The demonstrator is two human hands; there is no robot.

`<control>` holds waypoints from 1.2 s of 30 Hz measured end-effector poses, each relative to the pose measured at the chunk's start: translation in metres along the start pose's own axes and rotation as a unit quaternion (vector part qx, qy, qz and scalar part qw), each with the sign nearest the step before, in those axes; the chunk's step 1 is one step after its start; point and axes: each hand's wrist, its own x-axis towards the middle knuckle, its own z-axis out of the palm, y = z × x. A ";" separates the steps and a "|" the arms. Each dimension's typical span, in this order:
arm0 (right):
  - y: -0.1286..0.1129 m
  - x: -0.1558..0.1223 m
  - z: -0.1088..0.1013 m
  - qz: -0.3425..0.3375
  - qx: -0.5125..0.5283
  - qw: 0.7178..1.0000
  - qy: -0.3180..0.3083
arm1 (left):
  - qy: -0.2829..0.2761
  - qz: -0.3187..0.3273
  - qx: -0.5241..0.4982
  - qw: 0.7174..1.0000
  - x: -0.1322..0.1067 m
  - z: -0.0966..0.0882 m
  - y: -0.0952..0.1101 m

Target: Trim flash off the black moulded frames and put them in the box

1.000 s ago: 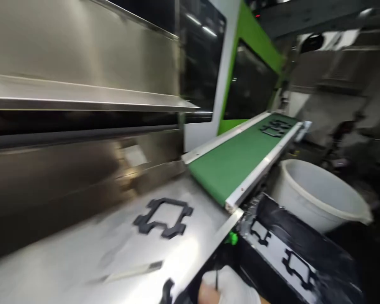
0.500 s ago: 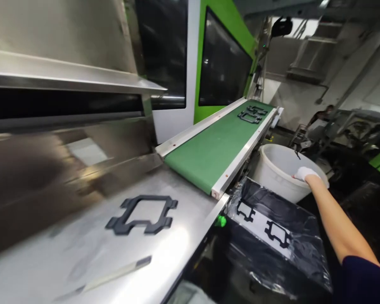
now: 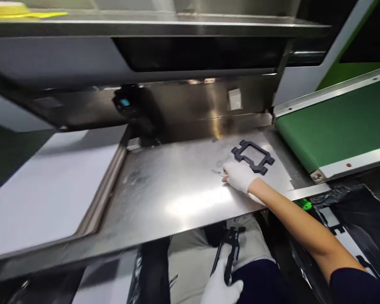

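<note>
My right hand [image 3: 239,175], in a white glove, rests on the steel table [image 3: 177,190] just in front of a black plastic frame part [image 3: 252,157] that lies flat there. Its fingers are curled down against the table over something small that I cannot make out. My left hand [image 3: 220,289], also gloved, is low at the bottom edge over my lap. It grips a second black frame part [image 3: 230,251], held upright below the table's front edge.
A green conveyor belt [image 3: 338,122] meets the table at the right. Below it sits a box lined with black plastic [image 3: 351,211] holding more frame parts. A white board [image 3: 44,190] lies at the left. A steel shelf [image 3: 152,25] overhangs the table.
My view swung left from the conveyor and white bucket to the table. My right hand came back from the bucket rim to the table beside the frame part. My left hand now shows with a frame.
</note>
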 end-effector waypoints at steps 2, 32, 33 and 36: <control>0.002 0.024 0.014 0.013 -0.026 0.999 -0.033 | 0.013 0.017 -0.062 0.998 -0.013 0.000 -0.006; -0.035 -0.199 0.209 0.071 0.338 0.895 -0.282 | 0.096 -0.015 -0.263 0.960 -0.043 0.009 0.000; -0.036 -0.198 0.210 0.078 0.343 0.893 -0.281 | 0.098 -0.017 -0.258 0.961 -0.043 0.010 0.000; -0.038 -0.199 0.211 0.096 0.345 0.894 -0.270 | 0.111 -0.013 -0.246 0.963 -0.042 0.013 -0.001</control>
